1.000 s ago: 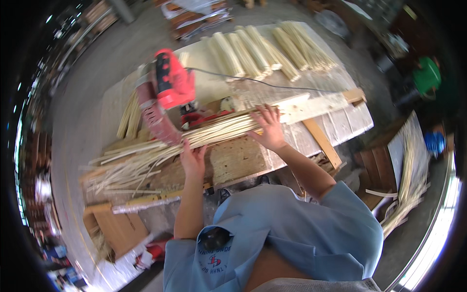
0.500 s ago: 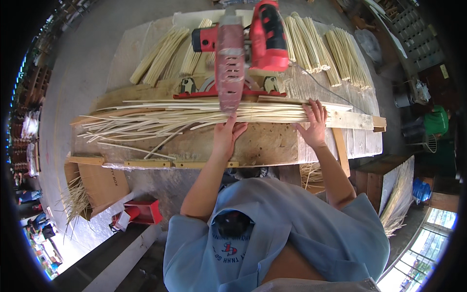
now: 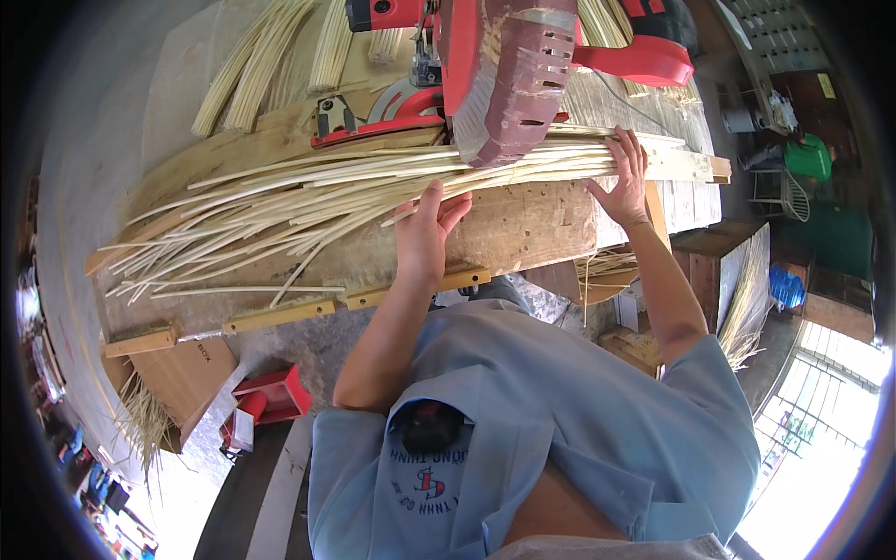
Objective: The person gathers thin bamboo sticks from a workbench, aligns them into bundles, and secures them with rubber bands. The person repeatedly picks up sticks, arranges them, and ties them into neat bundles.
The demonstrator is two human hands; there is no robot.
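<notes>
A board leaning low at the left edge of the bench carried a short dark printed word, and beside it on the floor sat a red box with a pale, label-like card against it; a blue bundle lay far right by a wooden crate, with a green shape above it. Those were small and bent by the lens, so their kinds stayed uncertain.

The strips, a long pale bundle, lay across the bench, fanning loose to the left and passing tight under the red saw at top centre. The left hand rested on the bundle just below the saw, palm down, fingers spread and not clenched. The right hand pressed flat on the bundle's right end where it met a plank, fingers extended, gripping nothing round.

More cut strip piles lay on the far side of the bench, top left. The near bench edge carried yellow rails running left to right, touching the person's front. The bundle's loose tips overhung the left end of the bench. Open floor lay to the left and lower left; the right side was crowded with the crate, scrap boards and a leaning sheaf
</notes>
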